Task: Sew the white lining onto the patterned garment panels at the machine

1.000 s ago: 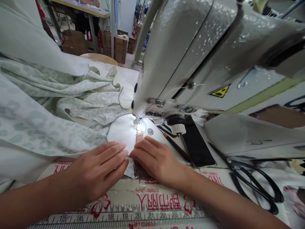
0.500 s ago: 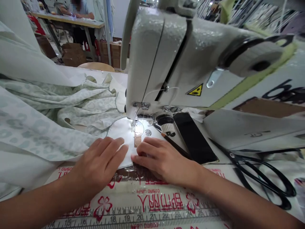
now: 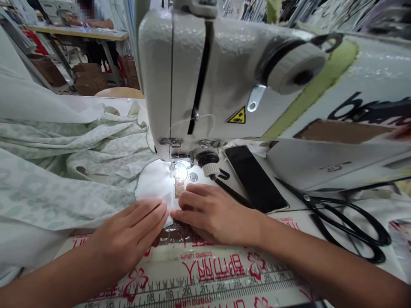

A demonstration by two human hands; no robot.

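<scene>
Head-worn camera looks forward, down at hands.

Left hand and right hand lie palm-down, fingers extended and fingertips just apart; left forearm and right forearm angle inward from the lower corners.

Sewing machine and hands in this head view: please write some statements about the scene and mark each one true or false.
1. The left hand touches the white fabric beside the sewing machine. True.
2. The black scissors lie left of the left hand. False: they lie right of the right hand.
3. The black phone lies on the ruler strip. False: it lies beyond the right hand, apart from the strip.
4. Pale green patterned fabric lies heaped left of the machine. True.
5. A person sits at a table in the background. True.
</scene>
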